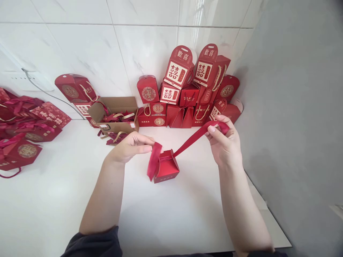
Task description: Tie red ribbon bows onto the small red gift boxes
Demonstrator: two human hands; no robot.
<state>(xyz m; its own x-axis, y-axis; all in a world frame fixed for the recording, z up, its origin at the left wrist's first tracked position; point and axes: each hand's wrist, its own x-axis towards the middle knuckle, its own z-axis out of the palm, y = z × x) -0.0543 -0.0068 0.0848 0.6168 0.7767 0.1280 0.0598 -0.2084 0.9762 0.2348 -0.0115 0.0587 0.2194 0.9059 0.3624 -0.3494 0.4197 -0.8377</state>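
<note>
A small red gift box [166, 168] stands on the white table [53, 200] in front of me. A red ribbon [197, 136] runs through its top. My left hand [131, 145] pinches the left end of the ribbon, which hangs down beside the box. My right hand [223, 142] grips the other end and holds it taut, up and to the right of the box.
A stack of red gift boxes and bags [187, 92] leans against the tiled wall behind. An open cardboard box [115, 114] holds ribbons and gold cords. More flat red bags [24, 132] lie at the left. A grey wall [294, 125] bounds the table on the right.
</note>
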